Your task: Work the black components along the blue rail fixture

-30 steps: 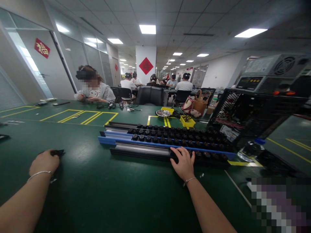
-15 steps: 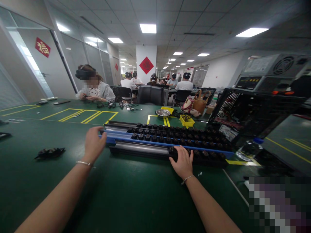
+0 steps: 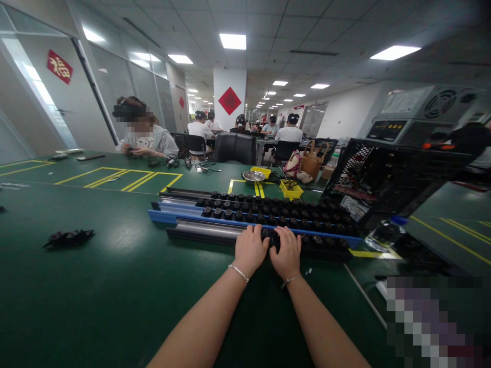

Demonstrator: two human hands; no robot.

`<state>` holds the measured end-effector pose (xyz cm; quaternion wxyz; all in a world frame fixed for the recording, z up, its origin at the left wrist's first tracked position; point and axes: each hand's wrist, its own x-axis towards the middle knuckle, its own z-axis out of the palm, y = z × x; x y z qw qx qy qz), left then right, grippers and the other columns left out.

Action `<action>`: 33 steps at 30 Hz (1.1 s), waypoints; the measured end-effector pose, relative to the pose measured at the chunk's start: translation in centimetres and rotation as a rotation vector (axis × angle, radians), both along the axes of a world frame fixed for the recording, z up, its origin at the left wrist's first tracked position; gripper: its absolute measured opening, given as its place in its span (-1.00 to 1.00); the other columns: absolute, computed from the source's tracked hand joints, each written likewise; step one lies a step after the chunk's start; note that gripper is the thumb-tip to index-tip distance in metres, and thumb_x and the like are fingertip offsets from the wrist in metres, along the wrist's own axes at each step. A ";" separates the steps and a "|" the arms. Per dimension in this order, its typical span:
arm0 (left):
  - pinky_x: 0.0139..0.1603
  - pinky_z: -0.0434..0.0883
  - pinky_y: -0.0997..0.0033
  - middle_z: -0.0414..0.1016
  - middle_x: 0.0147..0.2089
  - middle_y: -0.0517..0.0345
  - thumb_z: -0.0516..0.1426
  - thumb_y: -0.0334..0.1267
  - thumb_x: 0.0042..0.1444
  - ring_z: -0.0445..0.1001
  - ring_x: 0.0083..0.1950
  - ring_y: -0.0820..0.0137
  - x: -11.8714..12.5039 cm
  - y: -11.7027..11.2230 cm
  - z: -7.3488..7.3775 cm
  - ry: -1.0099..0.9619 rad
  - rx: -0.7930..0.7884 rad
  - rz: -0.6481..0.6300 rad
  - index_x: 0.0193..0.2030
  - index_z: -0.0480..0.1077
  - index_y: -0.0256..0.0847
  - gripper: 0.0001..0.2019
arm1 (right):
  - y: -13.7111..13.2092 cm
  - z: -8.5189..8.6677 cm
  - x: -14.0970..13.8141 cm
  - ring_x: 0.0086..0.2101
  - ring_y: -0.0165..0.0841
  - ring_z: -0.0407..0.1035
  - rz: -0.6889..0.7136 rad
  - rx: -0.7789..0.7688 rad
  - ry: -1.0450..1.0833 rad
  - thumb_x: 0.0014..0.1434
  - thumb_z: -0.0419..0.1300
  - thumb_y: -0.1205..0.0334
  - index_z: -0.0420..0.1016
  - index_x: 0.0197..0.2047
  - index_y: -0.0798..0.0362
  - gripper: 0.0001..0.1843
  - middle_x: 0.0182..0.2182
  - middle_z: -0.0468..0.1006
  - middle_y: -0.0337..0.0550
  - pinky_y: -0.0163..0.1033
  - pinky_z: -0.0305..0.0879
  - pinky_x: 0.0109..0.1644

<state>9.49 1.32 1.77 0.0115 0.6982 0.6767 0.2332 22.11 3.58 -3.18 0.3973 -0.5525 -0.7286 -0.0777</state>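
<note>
The left hand (image 3: 250, 249) and right hand (image 3: 286, 253) lie side by side, touching, at the middle of the nearest rail (image 3: 207, 231) on the green tabletop (image 3: 153, 286). Fingers of both curl over the first of the black components (image 3: 322, 240) seated in that rail; whether either grips one cannot be told. A blue rail (image 3: 164, 217) lies just behind. A loose black piece (image 3: 68, 237) lies well apart, left. An open computer case (image 3: 383, 179) stands right.

The fingertips of the left hand (image 3: 250, 249) and right hand (image 3: 287, 253) were hidden over the black parts (image 3: 326, 242) in the nearest rail (image 3: 207, 231), while a pixelated patch (image 3: 437, 322) masked the lower right corner.
</note>
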 end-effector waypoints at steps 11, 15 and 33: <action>-0.13 0.29 0.27 0.50 -0.16 0.00 -0.04 -0.03 0.20 0.48 -0.13 0.23 1.3 1.6 -1.4 0.022 -0.025 0.012 0.07 0.24 -0.16 -0.62 | 0.4 0.5 -0.1 0.11 -0.21 0.18 -0.057 -0.009 -0.016 0.18 -0.08 0.25 0.48 -0.08 -0.01 -0.64 -0.03 0.48 -0.09 0.10 -0.25 0.28; -0.11 0.28 0.28 0.51 -0.16 0.00 -0.04 -0.06 0.20 0.47 -0.12 0.25 1.1 1.5 -1.3 0.019 -0.037 0.032 0.03 0.27 -0.15 -0.66 | 0.4 0.5 -0.1 0.11 -0.21 0.18 -0.062 -0.004 -0.016 0.19 -0.08 0.26 0.48 -0.11 -0.01 -0.65 -0.05 0.49 -0.09 0.11 -0.27 0.28; 0.03 0.19 0.21 0.53 -0.19 0.04 -0.02 -0.11 0.17 0.46 -0.09 0.24 -0.6 1.4 -1.8 -0.015 0.044 0.100 -0.01 0.31 -0.14 -0.70 | 0.4 0.6 0.0 0.10 -0.21 0.19 -0.055 -0.015 -0.008 0.15 -0.06 0.28 0.49 -0.11 -0.02 -0.66 -0.05 0.49 -0.11 0.15 -0.27 0.27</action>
